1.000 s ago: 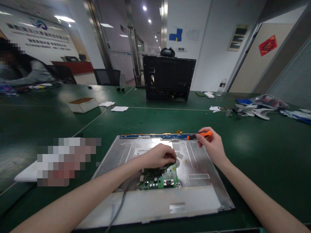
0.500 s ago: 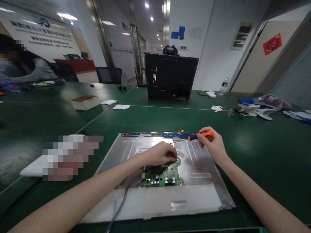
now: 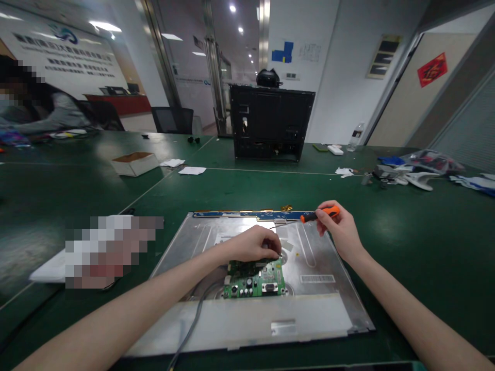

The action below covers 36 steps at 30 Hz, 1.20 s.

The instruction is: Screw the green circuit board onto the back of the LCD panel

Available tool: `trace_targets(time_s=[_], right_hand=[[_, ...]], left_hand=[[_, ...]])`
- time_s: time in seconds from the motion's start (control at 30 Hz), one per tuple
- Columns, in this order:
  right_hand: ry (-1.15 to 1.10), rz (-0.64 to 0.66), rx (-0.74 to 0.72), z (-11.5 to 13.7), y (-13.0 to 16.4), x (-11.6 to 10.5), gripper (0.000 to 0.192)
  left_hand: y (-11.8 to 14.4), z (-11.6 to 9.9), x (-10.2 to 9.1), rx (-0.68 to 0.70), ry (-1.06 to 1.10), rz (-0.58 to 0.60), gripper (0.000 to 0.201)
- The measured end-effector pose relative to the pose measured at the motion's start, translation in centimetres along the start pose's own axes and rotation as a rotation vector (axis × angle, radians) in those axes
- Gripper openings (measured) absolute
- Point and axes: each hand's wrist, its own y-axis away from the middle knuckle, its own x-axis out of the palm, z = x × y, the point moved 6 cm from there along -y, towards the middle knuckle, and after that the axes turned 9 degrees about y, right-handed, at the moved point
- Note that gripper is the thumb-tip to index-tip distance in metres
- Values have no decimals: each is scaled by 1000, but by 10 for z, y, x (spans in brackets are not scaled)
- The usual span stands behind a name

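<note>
Before me a metal-backed display panel lies flat on the green table. A green circuit board rests near its middle, and a blue circuit strip runs along its far edge. My left hand is at the board's far right corner, fingers pinched together; whatever they hold is hidden. My right hand grips a screwdriver by its orange and black handle, over the panel's far right corner. Its thin shaft points left, toward my left hand. A grey cable curves from the board to the near edge.
A black monitor housing stands upright at the back. An open box and papers lie left of it, a bottle and plastic-wrapped items right. A person sits at far left.
Hardly anything differs. The view has shifted very slightly; both hands keep their places, and the screwdriver stays in my right hand.
</note>
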Motion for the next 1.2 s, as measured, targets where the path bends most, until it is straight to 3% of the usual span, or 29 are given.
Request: trace_targets(time_s=[0.33, 0.53, 0.6, 0.7, 0.8, 1.0, 1.2], right_hand=[[37, -43, -44, 6, -3, -2, 32], [130, -21, -147, 24, 1, 10, 34], [196, -7, -223, 40, 2, 16, 31], [442, -23, -530, 77, 8, 30, 18], [557, -60, -688, 97, 14, 44, 15], [495, -247, -690, 87, 27, 45, 15], [417, -260, -627, 68, 23, 36, 17]], left_hand=[[-2, 6, 1, -15, 56, -16, 4], [-2, 5, 3, -7, 71, -11, 6], [-1, 5, 4, -3, 73, -10, 6], [-1, 3, 3, 17, 71, -2, 6], [0, 3, 3, 31, 62, 4, 6], [0, 7, 4, 10, 109, -7, 7], [-2, 6, 4, 10, 124, 16, 6]])
